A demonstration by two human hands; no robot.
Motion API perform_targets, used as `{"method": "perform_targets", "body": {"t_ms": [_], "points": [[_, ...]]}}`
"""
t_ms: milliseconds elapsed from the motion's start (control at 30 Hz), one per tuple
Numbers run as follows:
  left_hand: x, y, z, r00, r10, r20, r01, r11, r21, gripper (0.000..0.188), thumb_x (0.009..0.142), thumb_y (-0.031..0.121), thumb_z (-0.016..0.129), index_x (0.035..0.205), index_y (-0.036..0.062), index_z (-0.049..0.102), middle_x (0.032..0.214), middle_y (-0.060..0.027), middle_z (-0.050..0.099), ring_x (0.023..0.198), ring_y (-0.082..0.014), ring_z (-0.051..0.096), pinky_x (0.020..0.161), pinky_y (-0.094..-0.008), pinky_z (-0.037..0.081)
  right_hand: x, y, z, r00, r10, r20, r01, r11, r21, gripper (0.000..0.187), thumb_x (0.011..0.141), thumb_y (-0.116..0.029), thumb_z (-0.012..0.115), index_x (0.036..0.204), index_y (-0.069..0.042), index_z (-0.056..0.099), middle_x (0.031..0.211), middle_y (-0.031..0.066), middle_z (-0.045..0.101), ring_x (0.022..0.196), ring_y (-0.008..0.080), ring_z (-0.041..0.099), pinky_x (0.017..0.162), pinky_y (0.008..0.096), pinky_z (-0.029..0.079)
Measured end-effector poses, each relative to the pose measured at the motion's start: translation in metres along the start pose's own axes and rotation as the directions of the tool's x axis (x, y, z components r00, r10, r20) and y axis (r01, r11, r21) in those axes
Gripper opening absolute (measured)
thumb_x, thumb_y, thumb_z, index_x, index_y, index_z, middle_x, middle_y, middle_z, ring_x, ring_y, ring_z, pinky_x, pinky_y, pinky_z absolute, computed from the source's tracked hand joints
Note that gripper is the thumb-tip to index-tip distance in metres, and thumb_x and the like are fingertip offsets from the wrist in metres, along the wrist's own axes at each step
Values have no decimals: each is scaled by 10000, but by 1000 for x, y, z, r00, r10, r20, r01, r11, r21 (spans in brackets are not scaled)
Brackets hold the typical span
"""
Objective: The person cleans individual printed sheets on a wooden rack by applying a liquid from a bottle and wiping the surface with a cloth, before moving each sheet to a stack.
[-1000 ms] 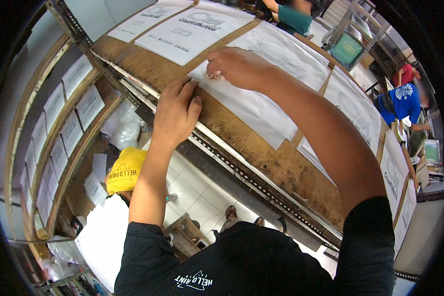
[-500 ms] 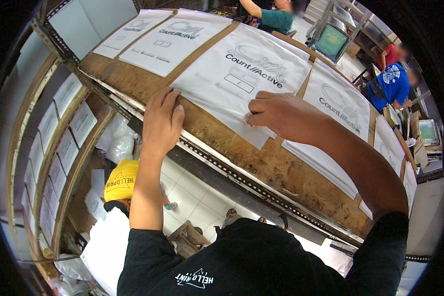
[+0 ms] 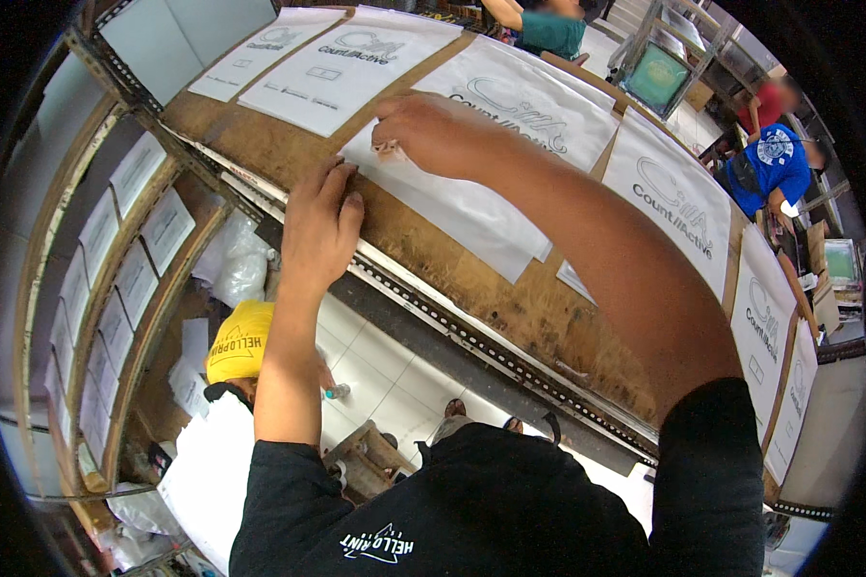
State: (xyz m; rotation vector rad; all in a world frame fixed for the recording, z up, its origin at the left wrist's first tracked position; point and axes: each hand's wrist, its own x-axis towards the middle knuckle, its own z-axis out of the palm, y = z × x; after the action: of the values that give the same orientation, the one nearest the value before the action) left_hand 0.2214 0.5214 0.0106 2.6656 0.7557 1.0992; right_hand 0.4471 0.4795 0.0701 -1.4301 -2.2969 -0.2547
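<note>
A translucent white printed sheet [image 3: 471, 207], which looks like thin plastic, lies on the brown slanted board [image 3: 433, 252] in front of me. My left hand [image 3: 322, 226] rests at its near left corner, fingers stretched out and lying flat. Across the sheet's left part reaches my right hand [image 3: 419, 135], its fingers curled down and pressed together against the surface. Something small and whitish shows under those fingertips; I cannot make out what it is. My right forearm hides part of the sheet's print and some of its right side.
More printed sheets lie to the left [image 3: 342, 67] and right [image 3: 669, 197] along the board. Curved racks with sheets [image 3: 115, 260] stand at left. Below the board, a person in a yellow cap [image 3: 238, 341] is close by. Other people work beyond the board.
My right hand has moved left and away from me across the sheet, from its right half to its left part. My left hand has stayed at the near left corner.
</note>
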Motion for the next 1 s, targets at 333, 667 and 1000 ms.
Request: {"method": "perform_targets", "body": {"t_ms": [333, 667, 1000], "points": [[-2, 1, 1, 1000, -11, -4, 11, 1000, 12, 365, 903, 180, 554, 1185, -30, 650, 1285, -243, 604, 1206, -439, 548, 1064, -498, 419, -82, -16, -37, 958, 60, 280, -94, 990, 107, 218, 839, -6, 612, 1016, -56, 729, 916, 133, 593, 965, 316, 607, 826, 424, 516], [-3, -2, 0, 999, 2, -41, -2, 1000, 3, 362, 895, 177, 560, 1178, -29, 653, 1287, -241, 599, 1201, -440, 544, 1063, -504, 415, -103, -46, -107, 827, 78, 556, -110, 994, 24, 229, 840, 3, 634, 1030, -71, 735, 946, 111, 614, 989, 284, 611, 862, 418, 512], [-2, 2, 0, 999, 0, -36, 0, 1000, -15, 353, 892, 174, 557, 1167, -26, 652, 1263, -244, 609, 1188, -442, 550, 1054, -502, 417, 21, 4, 16, 999, -42, -32, 43, 999, 8, 218, 837, 5, 603, 981, -73, 747, 952, 143, 636, 981, 348, 628, 885, 444, 517]]}}
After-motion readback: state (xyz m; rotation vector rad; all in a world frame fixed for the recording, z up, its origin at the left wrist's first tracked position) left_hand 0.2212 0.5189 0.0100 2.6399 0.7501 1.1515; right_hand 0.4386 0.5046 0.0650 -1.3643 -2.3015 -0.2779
